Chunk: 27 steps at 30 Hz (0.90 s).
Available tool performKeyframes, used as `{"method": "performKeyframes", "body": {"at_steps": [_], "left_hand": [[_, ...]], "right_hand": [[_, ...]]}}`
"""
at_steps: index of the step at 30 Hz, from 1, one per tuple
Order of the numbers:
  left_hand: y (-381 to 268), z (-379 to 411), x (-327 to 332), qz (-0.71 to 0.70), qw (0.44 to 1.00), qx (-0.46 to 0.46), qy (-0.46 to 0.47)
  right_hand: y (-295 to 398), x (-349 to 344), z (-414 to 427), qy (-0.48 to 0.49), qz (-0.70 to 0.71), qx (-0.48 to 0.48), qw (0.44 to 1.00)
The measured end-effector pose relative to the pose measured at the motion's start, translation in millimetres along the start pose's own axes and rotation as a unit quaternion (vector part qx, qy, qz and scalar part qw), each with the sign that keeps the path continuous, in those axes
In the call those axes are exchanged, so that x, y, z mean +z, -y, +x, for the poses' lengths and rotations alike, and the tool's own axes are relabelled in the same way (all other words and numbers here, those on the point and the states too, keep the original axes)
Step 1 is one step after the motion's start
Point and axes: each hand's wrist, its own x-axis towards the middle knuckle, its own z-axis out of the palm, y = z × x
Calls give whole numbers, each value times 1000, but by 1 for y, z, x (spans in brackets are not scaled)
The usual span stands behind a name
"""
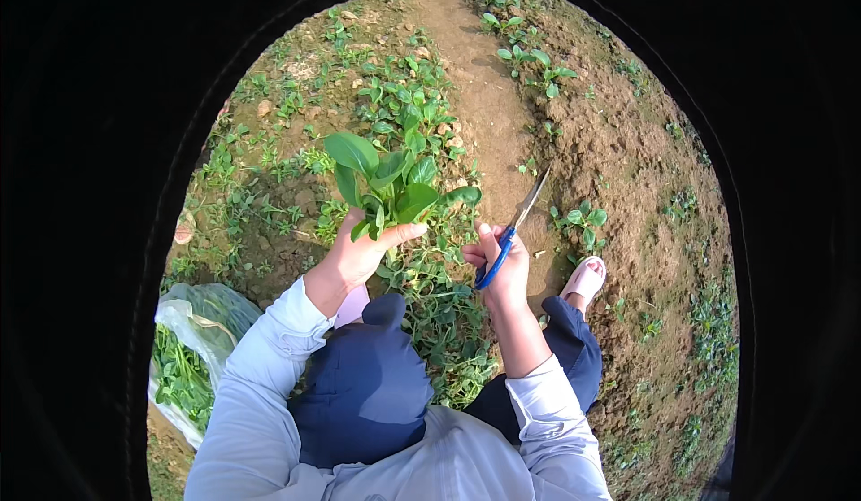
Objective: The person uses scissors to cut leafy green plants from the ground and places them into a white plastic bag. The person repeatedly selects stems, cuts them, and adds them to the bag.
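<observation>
A bunch of leafy greens [393, 178] with broad green leaves is held in my left hand [366, 242], the thumb pressed across its lower part. To its right, my right hand [501, 259] grips a pair of scissors [504, 249] by the blue handles. The blades look closed and point up and to the right over the bare soil path. The two hands are apart. Below and between them grow low green plants [444, 312].
An open clear plastic bag [195, 319] holding cut greens [181, 373] stands at the lower left. Small seedlings [585, 222] grow in the rough soil near my pink sandal [587, 277]. A dirt path [484, 97] runs away between the planted strips.
</observation>
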Motion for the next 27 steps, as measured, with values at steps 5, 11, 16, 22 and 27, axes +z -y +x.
{"method": "performKeyframes", "body": {"at_steps": [5, 11, 16, 22, 27], "left_hand": [[-19, -58, -19, -30, 996, 58, 57], [-28, -97, -16, 63, 987, 107, 98], [-42, -117, -14, 56, 976, 139, 158], [-37, -123, -27, -99, 981, 45, 159], [-51, -170, -59, -94, 989, 33, 110]], "right_hand": [[36, 16, -43, 124, -8, -43, 991], [88, 54, -99, 333, -4, -111, 936], [101, 64, -133, 286, -45, -139, 947], [109, 79, -164, 212, -51, -216, 952], [107, 96, -168, 147, 13, -258, 955]]}}
